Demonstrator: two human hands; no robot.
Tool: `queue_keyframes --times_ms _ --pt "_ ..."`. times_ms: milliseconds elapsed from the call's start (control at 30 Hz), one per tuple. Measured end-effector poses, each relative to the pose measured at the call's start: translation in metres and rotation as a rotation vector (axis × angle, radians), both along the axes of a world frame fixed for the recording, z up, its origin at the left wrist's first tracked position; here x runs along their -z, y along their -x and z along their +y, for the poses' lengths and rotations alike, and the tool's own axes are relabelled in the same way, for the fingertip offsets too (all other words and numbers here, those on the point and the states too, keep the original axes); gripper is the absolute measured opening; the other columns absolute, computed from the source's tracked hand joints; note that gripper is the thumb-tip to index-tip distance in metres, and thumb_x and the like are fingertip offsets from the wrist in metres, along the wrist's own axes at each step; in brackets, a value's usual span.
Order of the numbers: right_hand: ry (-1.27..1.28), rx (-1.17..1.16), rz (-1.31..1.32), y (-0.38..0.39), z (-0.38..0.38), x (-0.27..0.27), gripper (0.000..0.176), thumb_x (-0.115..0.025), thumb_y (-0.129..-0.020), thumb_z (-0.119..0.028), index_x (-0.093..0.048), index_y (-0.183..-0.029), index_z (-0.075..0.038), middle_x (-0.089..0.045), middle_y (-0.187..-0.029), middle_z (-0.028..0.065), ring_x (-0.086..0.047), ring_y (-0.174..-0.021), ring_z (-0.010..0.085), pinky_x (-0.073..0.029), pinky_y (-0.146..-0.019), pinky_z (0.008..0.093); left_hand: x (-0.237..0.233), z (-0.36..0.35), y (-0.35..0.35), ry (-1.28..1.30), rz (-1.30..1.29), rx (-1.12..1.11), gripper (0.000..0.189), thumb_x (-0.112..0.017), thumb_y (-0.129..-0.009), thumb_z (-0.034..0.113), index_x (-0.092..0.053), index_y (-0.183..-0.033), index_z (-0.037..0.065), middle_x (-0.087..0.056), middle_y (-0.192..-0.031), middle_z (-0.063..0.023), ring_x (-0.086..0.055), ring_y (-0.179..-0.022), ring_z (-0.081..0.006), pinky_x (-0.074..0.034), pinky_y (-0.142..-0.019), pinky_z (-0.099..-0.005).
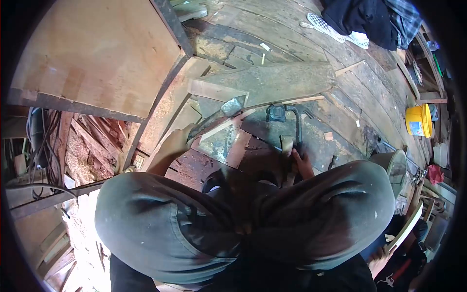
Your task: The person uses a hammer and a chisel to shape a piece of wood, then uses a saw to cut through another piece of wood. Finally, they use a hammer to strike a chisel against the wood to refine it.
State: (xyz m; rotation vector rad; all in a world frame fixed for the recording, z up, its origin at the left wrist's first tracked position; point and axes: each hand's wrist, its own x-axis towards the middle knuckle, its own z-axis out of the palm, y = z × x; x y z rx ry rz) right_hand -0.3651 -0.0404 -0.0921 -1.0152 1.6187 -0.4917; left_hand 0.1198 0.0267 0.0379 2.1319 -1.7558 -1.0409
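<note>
My right hand is closed, its thumb and forefinger at the lower end of the black handle of a hammer. A pale piece of wood stands just left of that hand, and a squat black object sits by the hammer's head. On the left, my left hand reaches out past my knee; its fingers blend into the dark surroundings. From it runs the dark handle of a tool with a broad metal head. Between the hands lie wooden offcuts on the planks.
A large plywood panel rises at left, above an opening with cables and wood scraps. A wide plank lies ahead. A yellow bucket is at right. Another person's hand holds a board at lower right.
</note>
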Motion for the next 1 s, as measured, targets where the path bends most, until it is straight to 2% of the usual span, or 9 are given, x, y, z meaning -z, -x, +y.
queue_keyframes --times_ms 133,233,367,600,733,767,867,900,1000 --pt "-0.185 0.045 -0.197 -0.021 -0.002 -0.049 0.031 -0.065 -0.092 -0.038 -0.051 -0.087 -0.011 -0.041 -0.055 -0.0032 -0.04 -0.04 0.0099 -0.03 -0.037 0.0285 0.004 0.002 -0.001 0.023 0.006 0.018 0.038 -0.059 -0.088 0.021 -0.052 -0.126 0.016 -0.063 -0.082 -0.0282 -0.063 -0.079 -0.0454 -0.048 -0.069 -0.0533" --pt "0.127 -0.121 0.112 0.01 0.002 0.022 0.031 -0.062 -0.094 -0.039 -0.053 -0.09 -0.009 -0.044 -0.054 -0.0017 -0.041 -0.039 0.0103 -0.03 -0.036 0.0292 -0.02 -0.007 0.001 0.02 0.061 0.024 0.036 -0.061 -0.087 0.018 -0.056 -0.122 0.013 -0.063 -0.083 -0.0275 -0.063 -0.08 -0.0444 -0.049 -0.069 -0.0498" --pt "0.101 -0.084 0.095 0.004 0.003 0.011 0.033 -0.059 -0.096 -0.039 -0.056 -0.092 -0.007 -0.046 -0.053 0.0 -0.043 -0.038 0.0102 -0.032 -0.035 0.0298 -0.04 -0.022 -0.006 0.094 0.118 0.101 0.02 -0.059 -0.084 0.008 -0.06 -0.103 0.004 -0.06 -0.077 -0.0233 -0.06 -0.073 -0.039 -0.047 -0.066 -0.0431" --pt "0.385 -0.195 0.097 -0.024 -0.022 -0.106 0.029 -0.058 -0.097 -0.031 -0.057 -0.087 -0.004 -0.05 -0.056 0.0025 -0.047 -0.044 0.0104 -0.036 -0.04 0.0278 -0.07 -0.053 -0.008 0.032 -0.072 0.17 0.019 -0.061 -0.084 0.016 -0.061 -0.095 0.001 -0.063 -0.08 -0.0235 -0.062 -0.075 -0.0387 -0.049 -0.071 -0.045" --pt "0.693 -0.232 0.112 -0.067 -0.091 -0.268 0.022 -0.059 -0.097 -0.022 -0.057 -0.086 -0.002 -0.053 -0.06 0.0007 -0.049 -0.048 0.0098 -0.04 -0.045 0.0256 -0.057 -0.057 0.0 0.025 -0.088 0.122 0.02 -0.06 -0.085 0.015 -0.062 -0.099 0.002 -0.064 -0.083 -0.0237 -0.063 -0.079 -0.0391 -0.049 -0.073 -0.0445" --pt "1.042 -0.33 0.264 -0.074 -0.107 -0.307 0.021 -0.059 -0.097 -0.022 -0.056 -0.089 -0.003 -0.053 -0.061 0.0013 -0.05 -0.048 0.0102 -0.041 -0.045 0.0253 -0.056 -0.055 0.001 0.01 -0.074 0.104 0.021 -0.059 -0.086 0.015 -0.063 -0.102 0.002 -0.065 -0.085 -0.0238 -0.064 -0.081 -0.039 -0.05 -0.074 -0.0444" --pt "1.102 -0.115 -0.201 -0.112 -0.128 -0.405 0.029 -0.049 -0.1 -0.032 -0.049 -0.101 -0.003 -0.05 -0.063 0.006 -0.043 -0.046 0.0118 -0.035 -0.042 0.0239 -0.056 -0.051 0.007 0.021 -0.07 0.047 0.023 -0.059 -0.085 0.013 -0.063 -0.106 0.002 -0.066 -0.09 -0.0241 -0.064 -0.085 -0.0386 -0.05 -0.077 -0.0437" --pt "1.066 -0.292 -0.503 -0.11 -0.139 -0.424 0.03 -0.044 -0.101 -0.035 -0.046 -0.104 -0.005 -0.044 -0.062 0.0051 -0.038 -0.043 0.0126 -0.032 -0.041 0.0245 -0.054 -0.052 0.007 0.025 -0.065 0.043 0.023 -0.059 -0.085 0.013 -0.063 -0.106 0.002 -0.066 -0.09 -0.0241 -0.064 -0.085 -0.0386 -0.05 -0.077 -0.0437" --pt "1.077 -0.4 -0.757 -0.133 -0.136 -0.435 0.036 -0.048 -0.098 -0.045 -0.044 -0.096 -0.009 -0.037 -0.057 0.0035 -0.034 -0.041 0.0141 -0.03 -0.04 0.0264 -0.05 -0.054 0.008 -0.004 -0.015 0.033 0.027 -0.06 -0.084 0.011 -0.062 -0.109 0.002 -0.066 -0.097 -0.0242 -0.064 -0.093 -0.0378 -0.05 -0.082 -0.0427"
